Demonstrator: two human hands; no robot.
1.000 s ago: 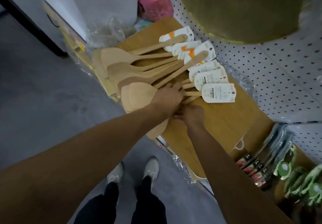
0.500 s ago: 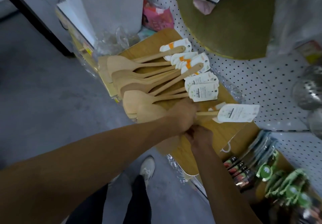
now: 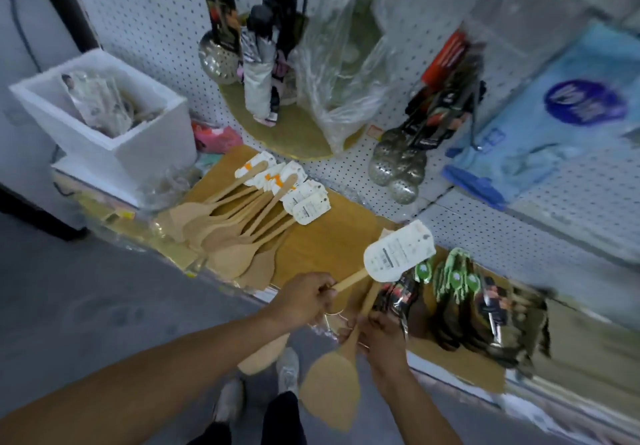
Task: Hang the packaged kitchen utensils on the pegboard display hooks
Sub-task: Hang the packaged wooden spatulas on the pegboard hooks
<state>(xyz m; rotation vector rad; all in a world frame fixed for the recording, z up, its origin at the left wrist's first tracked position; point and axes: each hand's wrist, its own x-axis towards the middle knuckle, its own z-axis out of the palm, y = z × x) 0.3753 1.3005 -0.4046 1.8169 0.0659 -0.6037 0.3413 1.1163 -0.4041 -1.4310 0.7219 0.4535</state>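
Left hand [image 3: 304, 300] grip clamps one spatula [image 3: 349, 281] at mid-handle; its tag [image 3: 398, 254] projects up-right beyond the grip. Right hand [image 3: 381, 335] grip clamps a second spatula [image 3: 332, 389], blade hanging below the shelf [image 3: 332, 240] front edge.

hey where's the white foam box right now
In the head view the white foam box sits at upper left against the pegboard, just left of the pile of wooden spatulas, well away from both hands.

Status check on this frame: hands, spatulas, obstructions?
Left hand grips tagged spatula; right hand grips second spatula. Neither hung on pegboard. No visible obstruction.
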